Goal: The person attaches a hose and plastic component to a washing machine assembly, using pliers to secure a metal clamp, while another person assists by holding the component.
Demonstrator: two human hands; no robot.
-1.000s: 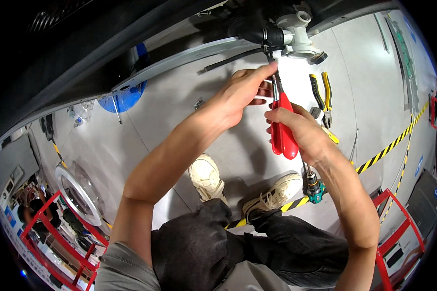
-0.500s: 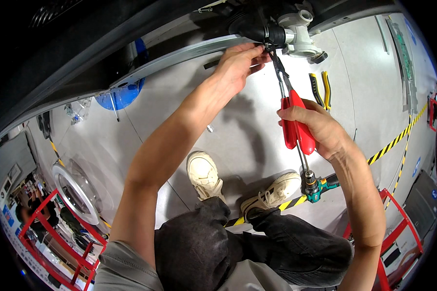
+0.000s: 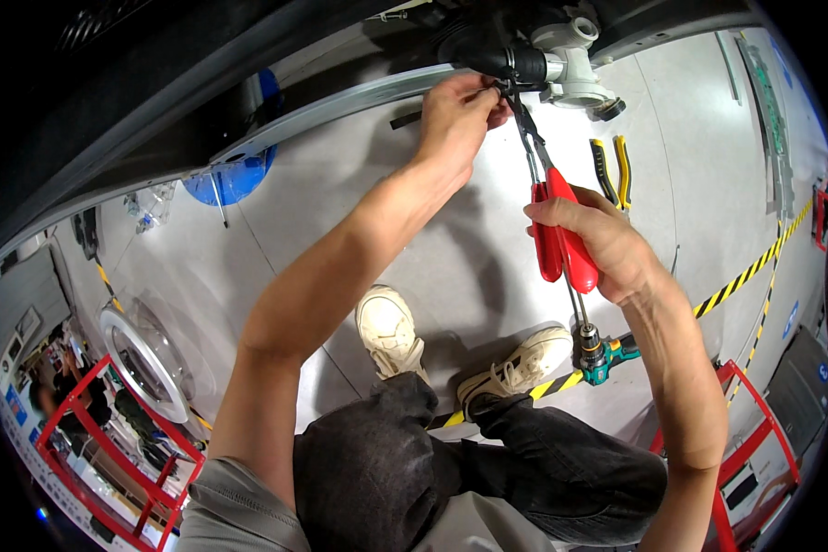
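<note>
My right hand [image 3: 598, 239] grips red-handled pliers [image 3: 552, 230], whose jaws reach up to a clamp [image 3: 509, 85] beneath a black rubber hose [image 3: 488, 55]. That hose joins a white plastic housing [image 3: 575, 74] with a round black cap. Beside the plier tips, my left hand [image 3: 460, 120] has its fingers bent in a pinch at the clamp; what they hold is hidden. A thinner black tube [image 3: 405, 120] shows behind that hand.
Yellow-black pliers [image 3: 621, 170], a teal drill [image 3: 596, 359], a blue disc [image 3: 230, 184] and a round door ring [image 3: 143, 363] lie on the floor. A dark frame [image 3: 156, 92] spans overhead. Red racks [image 3: 120, 432] flank me; another person [image 3: 64, 386] is at far left.
My left hand has moved up to the clamp and closed its fingers there. My right hand with the red pliers shifted right between the first two frames and has since held roughly still.
</note>
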